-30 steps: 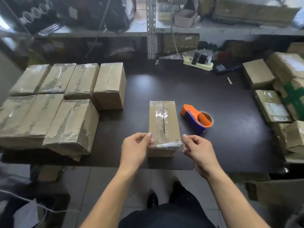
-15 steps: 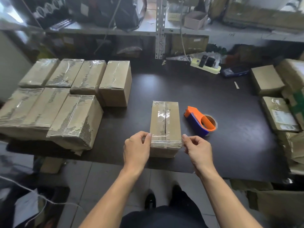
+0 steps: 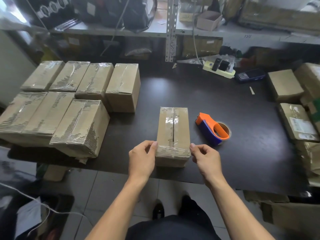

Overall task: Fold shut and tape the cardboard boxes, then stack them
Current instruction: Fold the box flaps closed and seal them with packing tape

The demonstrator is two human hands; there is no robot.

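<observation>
Cardboard box, table centre: clear tape strip across near end, pinched by left hand and right hand. Tape dispenser at 3 o'clock. Taped boxes at 10 o'clock.

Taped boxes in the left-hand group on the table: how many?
7. Back row of brown taped cardboard boxes: four. Front row: three. Any beneath would be hidden.

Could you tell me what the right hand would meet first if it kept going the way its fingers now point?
The right hand points left toward the cardboard box, with its fingertips already at the box's near right edge and the tape strip. It would press into that side almost at once.
</observation>
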